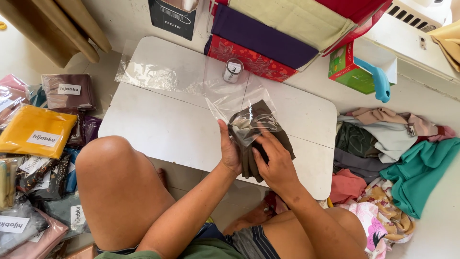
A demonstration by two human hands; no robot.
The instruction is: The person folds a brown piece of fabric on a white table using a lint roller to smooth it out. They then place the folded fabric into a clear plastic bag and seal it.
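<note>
My left hand (229, 149) and my right hand (273, 160) together hold a folded dark brown cloth (261, 112) above a low white table (158, 124). A clear plastic bag (235, 100) is partly drawn over the cloth's upper end, its open mouth towards my hands. My left hand grips the bag's edge and the cloth from the left. My right hand holds the cloth's lower part from the right. More clear plastic bags (158, 72) lie flat on the table's far side, with a roll of tape (233, 70) standing on them.
Bagged, labelled cloths (38, 134) are piled on the floor at the left. Loose coloured cloths (393, 158) are heaped at the right. Folded fabrics (268, 33), a green box (350, 69) and a blue handle (381, 84) lie beyond the table. My bare knee (115, 168) is at the table's near edge.
</note>
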